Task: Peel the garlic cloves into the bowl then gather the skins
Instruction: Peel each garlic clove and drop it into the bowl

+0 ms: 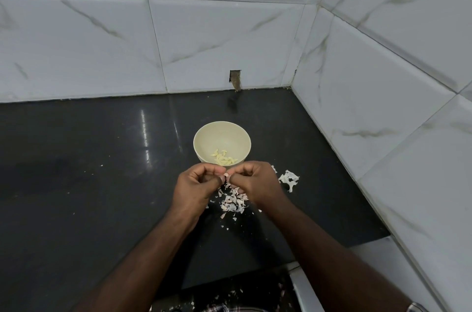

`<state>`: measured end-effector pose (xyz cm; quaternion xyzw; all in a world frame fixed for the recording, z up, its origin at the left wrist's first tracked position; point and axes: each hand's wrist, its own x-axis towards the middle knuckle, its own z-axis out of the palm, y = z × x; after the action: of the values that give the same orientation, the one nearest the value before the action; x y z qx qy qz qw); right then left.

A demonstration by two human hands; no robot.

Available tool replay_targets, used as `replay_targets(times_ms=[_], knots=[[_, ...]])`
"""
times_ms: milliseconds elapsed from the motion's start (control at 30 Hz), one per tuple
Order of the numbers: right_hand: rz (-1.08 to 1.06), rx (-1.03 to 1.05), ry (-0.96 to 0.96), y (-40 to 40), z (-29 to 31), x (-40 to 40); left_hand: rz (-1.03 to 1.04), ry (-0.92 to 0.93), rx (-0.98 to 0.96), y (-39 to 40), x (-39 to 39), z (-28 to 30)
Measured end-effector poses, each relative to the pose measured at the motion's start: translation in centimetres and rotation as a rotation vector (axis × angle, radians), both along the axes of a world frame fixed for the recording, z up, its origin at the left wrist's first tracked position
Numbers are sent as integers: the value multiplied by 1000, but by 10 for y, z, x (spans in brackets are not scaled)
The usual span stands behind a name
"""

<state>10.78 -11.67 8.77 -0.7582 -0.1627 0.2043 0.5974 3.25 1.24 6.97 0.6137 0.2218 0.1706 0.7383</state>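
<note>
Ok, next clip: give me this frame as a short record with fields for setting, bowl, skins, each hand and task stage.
setting: dark counter in a corner of white tiled walls
bowl: cream bowl holding several peeled cloves
skins: loose pile of skins on the counter under the hands, a larger piece to the right
left hand: left hand, fingers curled, pinching a garlic clove
right hand: right hand, fingers curled, pinching the same clove
task stage: peeling under way, skins not yet gathered
</note>
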Motion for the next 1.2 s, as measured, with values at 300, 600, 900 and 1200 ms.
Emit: replay_targets(times_ms=[300,600,900,1200], knots=[[-6,-28,-15,-2,3,1,2,4,74,-1,-1,2],[-17,16,32,-1,6,1,12,-2,122,-2,0,1],[0,-35,-49,-2,2,2,-9,23,175,-4,-2,6],[21,-10,-50,-3,3,1,33,48,299,-4,-1,-1]])
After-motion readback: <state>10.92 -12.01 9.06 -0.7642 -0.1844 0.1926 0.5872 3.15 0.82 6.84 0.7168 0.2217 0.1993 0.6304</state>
